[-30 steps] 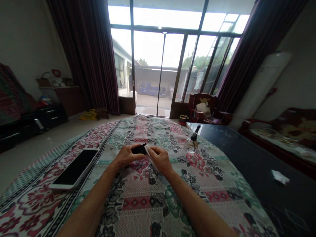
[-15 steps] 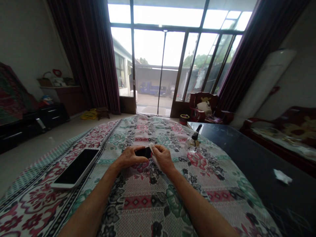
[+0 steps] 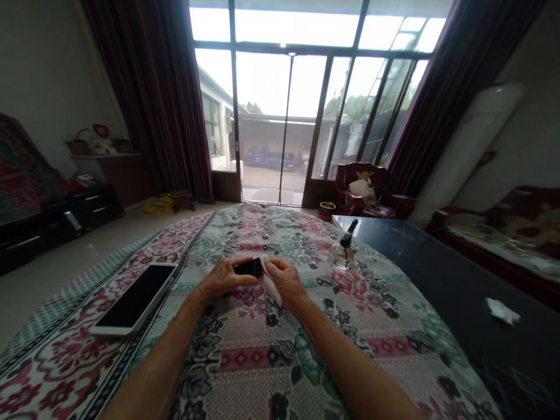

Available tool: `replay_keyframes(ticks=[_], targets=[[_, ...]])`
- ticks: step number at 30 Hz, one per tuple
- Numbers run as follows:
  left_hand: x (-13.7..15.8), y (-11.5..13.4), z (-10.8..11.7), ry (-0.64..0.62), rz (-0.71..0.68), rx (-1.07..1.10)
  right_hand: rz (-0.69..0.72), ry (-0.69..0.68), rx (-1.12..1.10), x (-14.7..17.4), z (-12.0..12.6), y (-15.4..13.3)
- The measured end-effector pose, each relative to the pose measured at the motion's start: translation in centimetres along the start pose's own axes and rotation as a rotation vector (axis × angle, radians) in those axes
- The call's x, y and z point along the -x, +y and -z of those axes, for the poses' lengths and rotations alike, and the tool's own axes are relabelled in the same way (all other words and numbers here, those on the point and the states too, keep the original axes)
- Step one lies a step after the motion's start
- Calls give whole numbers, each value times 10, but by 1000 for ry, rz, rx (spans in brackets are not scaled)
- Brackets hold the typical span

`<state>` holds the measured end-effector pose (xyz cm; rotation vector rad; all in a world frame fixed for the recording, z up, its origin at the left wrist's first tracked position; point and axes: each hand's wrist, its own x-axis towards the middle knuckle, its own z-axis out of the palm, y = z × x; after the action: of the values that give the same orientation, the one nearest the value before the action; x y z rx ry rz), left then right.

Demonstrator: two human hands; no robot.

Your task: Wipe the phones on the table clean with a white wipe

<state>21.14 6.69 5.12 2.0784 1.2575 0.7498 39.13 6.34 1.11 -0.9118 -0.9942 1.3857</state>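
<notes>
On the bench [image 3: 262,361], the tablet [image 3: 135,297] lies to the left of the left hand [image 3: 221,277], while the handheld device [image 3: 250,268] sits between that hand's thumb and fingers, with the wipe [image 3: 272,290] in the right hand [image 3: 285,281] at its right end. The spray bottle [image 3: 342,255] stands beyond and to the right of the right hand; the second bench [image 3: 420,274], right of the first, bears a tissue [image 3: 503,311]. Behind the first bench are the doors [image 3: 262,134], with an armchair [image 3: 345,175] to their right.
</notes>
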Motion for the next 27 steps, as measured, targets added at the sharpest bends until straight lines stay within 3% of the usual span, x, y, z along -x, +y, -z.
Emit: replay_keyframes(ticks=[8, 20, 23, 27], targets=[[2, 1, 4, -59, 74, 43, -53, 139, -197, -14, 6, -5], [3, -1, 7, 29, 30, 52, -151, -257, -89, -5, 9, -11], [1, 2, 4, 11, 20, 47, -143, -253, -81, -6, 10, -8], [0, 2, 2, -41, 19, 54, -142, -138, -102, -9, 10, 1]])
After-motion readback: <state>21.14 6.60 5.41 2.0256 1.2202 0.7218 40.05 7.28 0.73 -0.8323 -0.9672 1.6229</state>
